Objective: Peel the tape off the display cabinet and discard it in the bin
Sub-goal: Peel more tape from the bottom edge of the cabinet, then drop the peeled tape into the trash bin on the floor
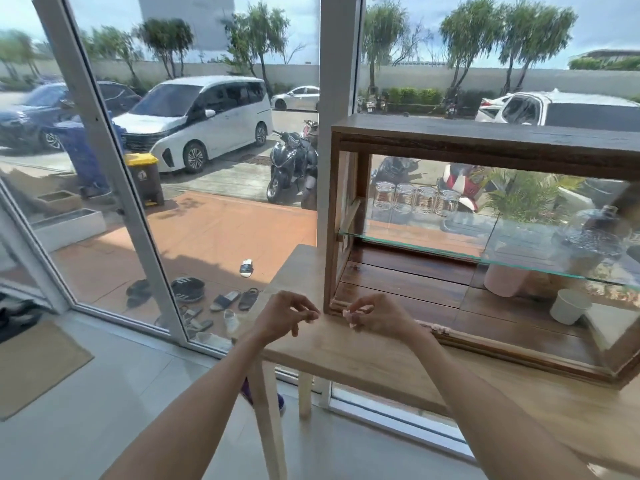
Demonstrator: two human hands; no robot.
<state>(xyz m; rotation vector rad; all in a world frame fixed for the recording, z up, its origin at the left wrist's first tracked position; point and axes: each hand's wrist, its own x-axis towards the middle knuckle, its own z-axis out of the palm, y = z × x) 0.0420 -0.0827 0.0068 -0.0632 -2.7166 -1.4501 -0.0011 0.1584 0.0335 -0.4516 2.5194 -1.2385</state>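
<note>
A wooden display cabinet (485,140) with glass panels stands on a light wooden table (363,362). Both my hands hover at its lower left front corner. My right hand (375,315) pinches a small pale wad of tape (348,313) between thumb and fingers, just in front of the corner. My left hand (285,318) is a little to the left, fingertips pinched together; whether tape runs between the two hands I cannot tell. More pale tape residue (440,329) sticks on the cabinet's bottom front rail. No indoor bin shows.
Inside the cabinet are several glass jars (415,199) on a glass shelf (450,249), a white cup (568,306) and a glass dome (592,233). Large windows stand behind. Outside are shoes (207,299), a yellow-lidded bin (143,178), cars and scooters. A mat (31,368) lies on the floor at left.
</note>
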